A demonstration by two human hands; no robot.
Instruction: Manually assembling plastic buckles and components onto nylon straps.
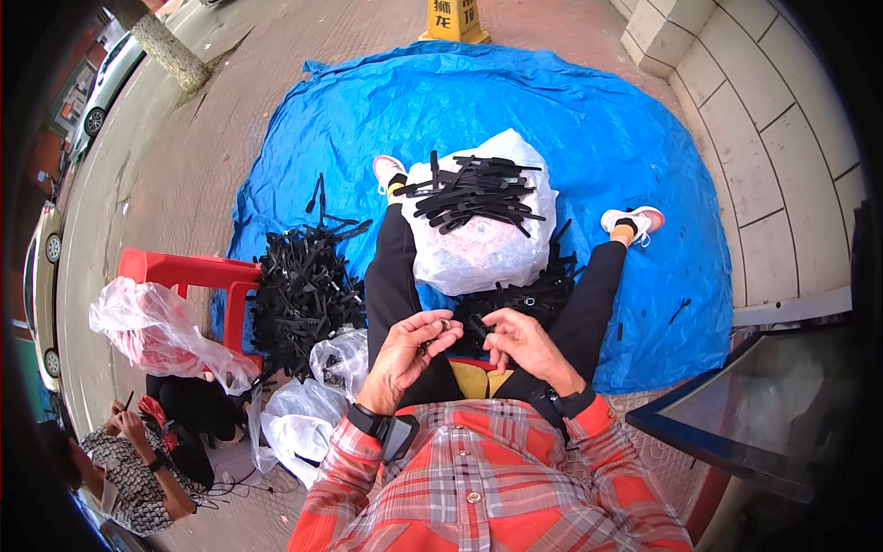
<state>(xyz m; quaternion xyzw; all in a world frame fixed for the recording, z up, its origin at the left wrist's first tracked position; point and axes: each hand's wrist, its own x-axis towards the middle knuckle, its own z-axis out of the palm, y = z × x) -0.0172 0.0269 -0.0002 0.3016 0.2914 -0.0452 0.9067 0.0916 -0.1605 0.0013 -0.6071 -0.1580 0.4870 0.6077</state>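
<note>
My left hand (416,348) is closed, thumb and fingers pinched together over my lap; a small dark thing shows at the fingertips, too small to name. Just to its right, my right hand (532,346) grips a short black strap (478,325), its end pointing toward the left hand. The hands are close but apart. Beyond them, between my legs, lies a heap of black straps (529,296), partly hidden by a full white plastic bag (478,262). On top of that bag rests a loose stack of black straps (478,191).
A blue tarp (368,101) spreads under my legs. At left are a big strap pile (308,294), a red stool (189,265) with a plastic bag (156,322) on it, and more bags (299,423). Another person (138,469) sits lower left. A dark-framed glass panel (754,396) stands right.
</note>
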